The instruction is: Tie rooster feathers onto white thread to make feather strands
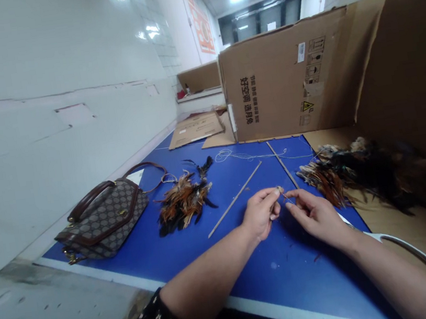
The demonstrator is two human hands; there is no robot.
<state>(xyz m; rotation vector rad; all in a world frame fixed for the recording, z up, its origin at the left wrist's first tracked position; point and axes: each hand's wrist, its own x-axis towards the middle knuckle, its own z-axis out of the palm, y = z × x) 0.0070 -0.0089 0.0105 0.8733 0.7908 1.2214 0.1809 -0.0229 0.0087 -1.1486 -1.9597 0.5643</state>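
Note:
Over the middle of the blue table (195, 257), the thumb and forefinger of my left hand (258, 216) pinch a small, thin, brownish feather-like piece (283, 192). Its exact kind is too small to make out. My right hand (318, 216) is just to the right, with thumb and forefinger closed at the lower end of the same piece. A bunch of brown and black feathers (182, 198) lies left of my hands. To the right is a larger pile of dark and rust-coloured feathers (372, 166). Loose pale thread (236, 155) lies in loops beyond my hands.
A patterned handbag (106, 217) stands at the left by the wall. A thin stick (234, 198) lies in front of the feather bunch. Large cardboard (274, 87) closes off the back and right. White-handled scissors (412, 250) lie partly under my right forearm.

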